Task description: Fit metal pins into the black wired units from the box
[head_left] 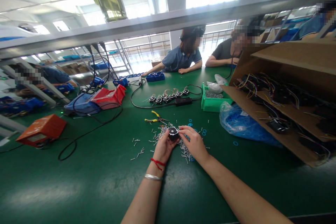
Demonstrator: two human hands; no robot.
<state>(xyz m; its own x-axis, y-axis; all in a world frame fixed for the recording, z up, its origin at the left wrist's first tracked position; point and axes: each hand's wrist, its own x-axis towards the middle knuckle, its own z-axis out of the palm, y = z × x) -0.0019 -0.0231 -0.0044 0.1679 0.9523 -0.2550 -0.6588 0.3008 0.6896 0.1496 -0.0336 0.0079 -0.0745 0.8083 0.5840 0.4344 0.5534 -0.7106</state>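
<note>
My left hand (163, 146) and my right hand (193, 142) meet over a green table (78, 175) and together grip a small black square fan (173, 133). Fingers of both hands curl round its sides. Under and around the hands lies a scatter of small silver screws (157, 135), with several blue rings (203, 132) to the right. My left wrist wears a red string and a silver bangle. Yellow-handled pliers (154, 117) lie just beyond the screws.
A row of black fans (168, 97) with wires lies farther back. A green tray (214, 102), a blue plastic bag (243, 122) and an open cardboard box of wired parts (283, 94) stand at the right. Red, blue and orange bins sit left. Other people sit across the table.
</note>
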